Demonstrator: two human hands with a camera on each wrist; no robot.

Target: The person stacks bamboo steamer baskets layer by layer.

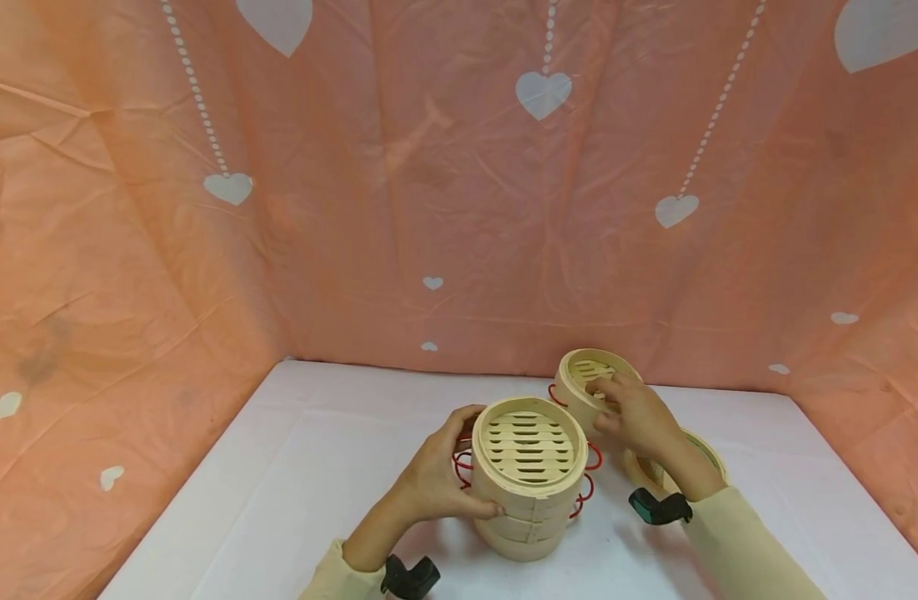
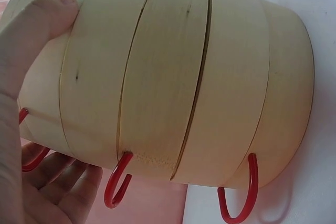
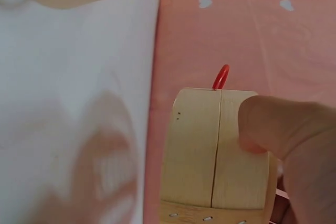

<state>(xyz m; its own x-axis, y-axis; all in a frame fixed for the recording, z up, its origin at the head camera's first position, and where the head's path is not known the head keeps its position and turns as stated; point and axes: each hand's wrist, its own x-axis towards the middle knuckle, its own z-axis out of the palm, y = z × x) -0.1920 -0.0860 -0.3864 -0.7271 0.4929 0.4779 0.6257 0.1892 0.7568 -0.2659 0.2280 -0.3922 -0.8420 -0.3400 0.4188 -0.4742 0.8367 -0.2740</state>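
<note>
A stack of round bamboo steamer baskets (image 1: 530,500) with red loop handles stands upright on the white table, its slatted top facing up. My left hand (image 1: 440,479) grips its upper tiers from the left, thumb (image 2: 52,17) on the near side and fingers around the far side. Behind the stack, to the right, my right hand (image 1: 635,417) pinches the rim of another bamboo steamer basket (image 3: 191,145), thumb outside and fingers over the slatted inside. This basket appears held above the table; its underside is hidden in the head view.
Another round bamboo piece (image 1: 706,450) lies on the table (image 1: 339,450), partly covered by my right forearm. A pink cloth (image 1: 459,208) with white hearts hangs behind the table and along both sides. Black wrist cameras (image 1: 410,577) sit on both wrists.
</note>
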